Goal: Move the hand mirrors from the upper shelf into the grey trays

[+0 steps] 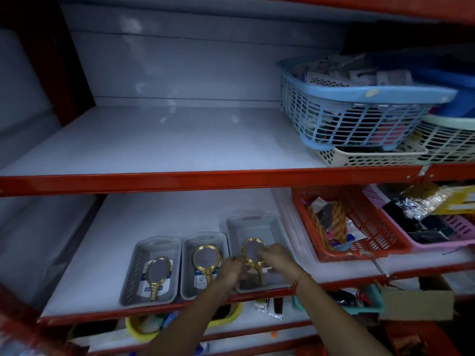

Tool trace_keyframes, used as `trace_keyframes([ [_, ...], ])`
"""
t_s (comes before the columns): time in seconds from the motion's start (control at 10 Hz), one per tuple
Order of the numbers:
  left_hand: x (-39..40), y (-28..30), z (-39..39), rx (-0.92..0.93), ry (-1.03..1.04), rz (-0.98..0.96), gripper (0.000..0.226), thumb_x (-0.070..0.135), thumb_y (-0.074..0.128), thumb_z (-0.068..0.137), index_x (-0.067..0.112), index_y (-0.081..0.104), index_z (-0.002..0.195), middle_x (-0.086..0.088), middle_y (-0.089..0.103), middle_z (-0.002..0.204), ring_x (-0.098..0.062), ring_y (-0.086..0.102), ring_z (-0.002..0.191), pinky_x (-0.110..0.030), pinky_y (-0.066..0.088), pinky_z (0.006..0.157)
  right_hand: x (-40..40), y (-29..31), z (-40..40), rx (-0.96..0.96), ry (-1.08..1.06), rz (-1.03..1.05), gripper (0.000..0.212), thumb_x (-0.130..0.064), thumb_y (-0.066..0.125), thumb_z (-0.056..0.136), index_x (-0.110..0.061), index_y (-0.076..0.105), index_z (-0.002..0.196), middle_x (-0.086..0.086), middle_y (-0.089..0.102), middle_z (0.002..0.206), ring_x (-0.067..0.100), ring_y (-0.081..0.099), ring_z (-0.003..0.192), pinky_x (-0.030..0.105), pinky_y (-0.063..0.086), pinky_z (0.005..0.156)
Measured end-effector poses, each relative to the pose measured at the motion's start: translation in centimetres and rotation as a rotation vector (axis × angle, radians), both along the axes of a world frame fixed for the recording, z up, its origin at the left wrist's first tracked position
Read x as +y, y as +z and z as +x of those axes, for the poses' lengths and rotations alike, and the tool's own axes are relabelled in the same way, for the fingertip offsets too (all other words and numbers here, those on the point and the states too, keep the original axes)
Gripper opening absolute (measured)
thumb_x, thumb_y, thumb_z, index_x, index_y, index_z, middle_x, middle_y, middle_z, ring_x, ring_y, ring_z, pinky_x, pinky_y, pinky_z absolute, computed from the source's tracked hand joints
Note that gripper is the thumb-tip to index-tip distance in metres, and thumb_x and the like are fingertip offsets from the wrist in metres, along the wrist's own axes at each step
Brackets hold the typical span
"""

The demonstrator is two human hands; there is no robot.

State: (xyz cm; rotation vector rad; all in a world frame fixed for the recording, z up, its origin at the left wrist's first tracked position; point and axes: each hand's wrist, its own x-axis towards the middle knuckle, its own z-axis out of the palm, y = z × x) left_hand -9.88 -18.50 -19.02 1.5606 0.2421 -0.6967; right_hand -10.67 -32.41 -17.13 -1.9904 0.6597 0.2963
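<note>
Three grey trays stand side by side on the lower white shelf. The left tray (128,273) holds a gold hand mirror (157,274) lying flat. Another gold mirror (207,258) lies in the middle tray (187,255). Over the right tray (246,224), both my hands hold a third gold hand mirror (253,251). My left hand (231,269) grips near its handle, and my right hand (277,258) holds its right edge. The upper shelf (167,142) shows no mirrors on its white surface.
On the upper shelf at the right sit a blue basket (359,98) and cream baskets full of goods. A red basket (365,227) and a pink one (449,235) stand right of the trays. Orange shelf rails (205,179) run across. Below, a yellow tub (144,330) holds items.
</note>
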Motion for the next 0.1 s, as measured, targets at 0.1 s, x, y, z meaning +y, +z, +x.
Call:
trace_keyframes([
  [0.1,2.16,3.80,-1.18,-0.050,0.047,0.001,0.032,0.005,0.037,0.098,0.012,0.052,0.071,-0.005,0.056,0.071,-0.016,0.051,0.059,-0.019,0.040,0.042,1.89,2.35,-0.31,-0.119,0.017,-0.034,0.017,-0.019,0.061,0.072,-0.012,0.064,0.056,0.015,0.064,0.066,0.025,0.065,0.070,0.033,0.048,0.061],
])
